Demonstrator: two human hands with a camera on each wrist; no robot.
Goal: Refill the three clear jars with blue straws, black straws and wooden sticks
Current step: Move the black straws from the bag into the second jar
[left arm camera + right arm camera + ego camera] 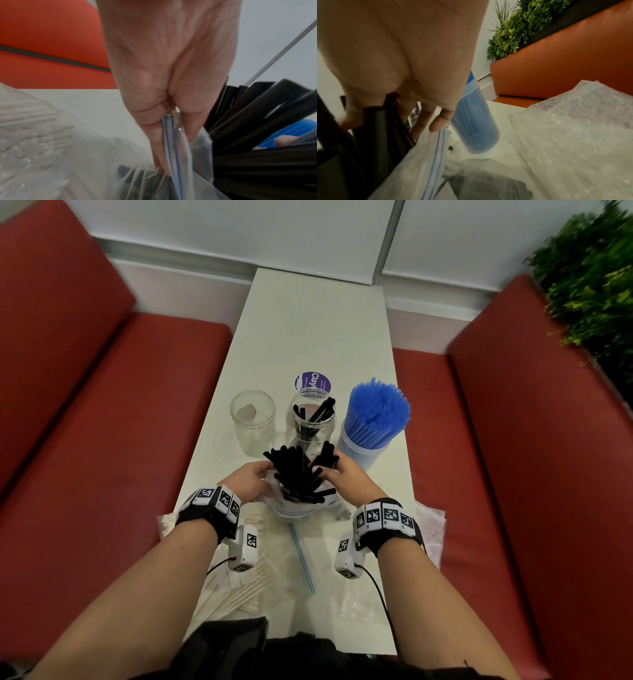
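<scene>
Three clear jars stand in a row on the white table (308, 337). The left jar (252, 419) holds no straws, the middle jar (313, 419) holds a few black straws, and the right jar (373, 422) (474, 121) is packed with blue straws. In front of them a clear zip bag (294, 506) is full of black straws (291, 470) (257, 121). My left hand (260, 474) pinches the bag's zip edge (169, 128). My right hand (325, 469) grips a small bunch of black straws (327, 455) (373, 121) at the bag's mouth.
A bag of wooden sticks (233, 594) lies near the table's front left. An empty zip bag (305, 563) lies flat in the middle, and a crinkled clear bag (431, 518) (573, 135) at the right edge. A purple round sticker (312, 382) sits behind the jars. Red benches flank the table.
</scene>
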